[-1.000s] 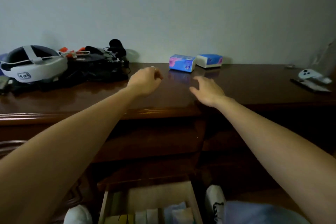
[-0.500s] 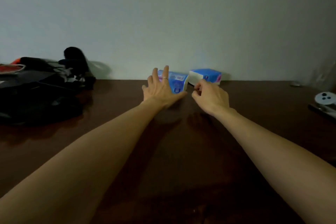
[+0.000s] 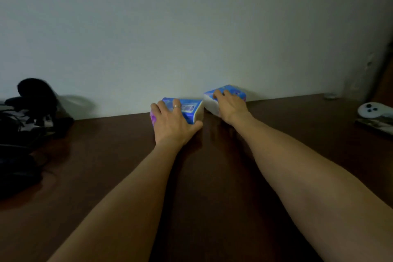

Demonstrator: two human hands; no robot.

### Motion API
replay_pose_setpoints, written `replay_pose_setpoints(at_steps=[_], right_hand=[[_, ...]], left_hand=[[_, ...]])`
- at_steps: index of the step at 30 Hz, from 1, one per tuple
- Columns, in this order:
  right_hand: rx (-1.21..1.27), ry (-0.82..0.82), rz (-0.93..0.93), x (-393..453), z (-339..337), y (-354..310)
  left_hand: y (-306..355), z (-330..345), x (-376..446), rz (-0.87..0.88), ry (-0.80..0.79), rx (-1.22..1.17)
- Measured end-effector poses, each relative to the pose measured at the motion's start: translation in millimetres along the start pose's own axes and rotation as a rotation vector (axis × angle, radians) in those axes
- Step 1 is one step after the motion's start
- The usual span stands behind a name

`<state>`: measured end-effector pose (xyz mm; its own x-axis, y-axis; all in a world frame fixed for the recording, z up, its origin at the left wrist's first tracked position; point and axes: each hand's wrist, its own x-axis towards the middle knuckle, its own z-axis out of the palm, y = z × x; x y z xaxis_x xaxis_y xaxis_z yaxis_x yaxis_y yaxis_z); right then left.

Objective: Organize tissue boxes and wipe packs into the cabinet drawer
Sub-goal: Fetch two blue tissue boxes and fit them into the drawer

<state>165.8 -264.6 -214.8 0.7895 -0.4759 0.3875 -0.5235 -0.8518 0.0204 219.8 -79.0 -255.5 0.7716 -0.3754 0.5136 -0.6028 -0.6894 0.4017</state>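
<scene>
Where the glossy dark wooden top (image 3: pixel 119 168) meets the wall, two soft blue plastic-wrapped packs lie just beside each other. Left hand (image 3: pixel 172 124) clasps the left pack (image 3: pixel 192 109), fingers spread; right hand (image 3: pixel 230 106) grips the right pack (image 3: pixel 234 91) from above.

The left tissue pack (image 3: pixel 188 109) is showing blue print with a purple patch at one end and a white side; the right tissue pack (image 3: pixel 235 92) is showing blue over white. The table (image 3: pixel 106 166) is gleaming dark brown, the wall (image 3: pixel 191 27) pale grey, the controller (image 3: pixel 371 110) white with black dots
</scene>
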Motion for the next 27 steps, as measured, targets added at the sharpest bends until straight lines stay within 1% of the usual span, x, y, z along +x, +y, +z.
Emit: replay_pose_setpoints(at_steps=[3,6,8,10,12,13,14,15,18,19,20,21,22,24,25,27], right_hand=[[0.013,-0.04,-0.004,-25,-21,22],[0.023,-0.084,-0.063,-68,-28,36],[-0.076,-0.002,-0.11,-92,-34,39],[-0.13,0.149,-0.104,-102,-42,41],[-0.085,0.358,-0.103,-102,-53,44],[-0.046,0.435,-0.106,-98,-58,45],[-0.019,0.441,-0.098,-92,-63,45],[-0.008,0.365,-0.076,-84,-66,45],[0.021,-0.007,0.012,-65,-64,41],[0.025,-0.086,0.025,-61,-59,39],[0.025,-0.12,0.032,-57,-54,37],[0.01,-0.092,0.038,-54,-51,33],[-0.008,0.016,0.048,-50,-53,30],[-0.072,0.296,0.07,-40,-63,24],[-0.109,0.375,0.072,-36,-70,22],[-0.126,0.444,0.052,-36,-73,20]], left_hand=[[4,-20,-21,0.004,-0.011,0.025],[-1,-45,-46,0.0,-0.029,0.062],[-6,-59,-61,-0.001,-0.028,0.065],[-9,-68,-72,-0.017,-0.026,0.066],[-10,-73,-79,-0.03,-0.015,0.063],[-10,-74,-81,-0.032,-0.006,0.063],[-10,-75,-82,-0.028,0.004,0.065],[-10,-75,-82,-0.021,0.012,0.068],[-12,-72,-79,0.01,-0.007,0.092],[-13,-70,-78,0.022,-0.022,0.113],[-14,-67,-77,0.034,-0.034,0.132],[-15,-65,-76,0.041,-0.042,0.14],[-15,-63,-75,0.043,-0.048,0.136],[-15,-62,-74,0.048,-0.048,0.132],[-15,-63,-73,0.05,-0.044,0.134],[-15,-64,-72,0.051,-0.053,0.137]])
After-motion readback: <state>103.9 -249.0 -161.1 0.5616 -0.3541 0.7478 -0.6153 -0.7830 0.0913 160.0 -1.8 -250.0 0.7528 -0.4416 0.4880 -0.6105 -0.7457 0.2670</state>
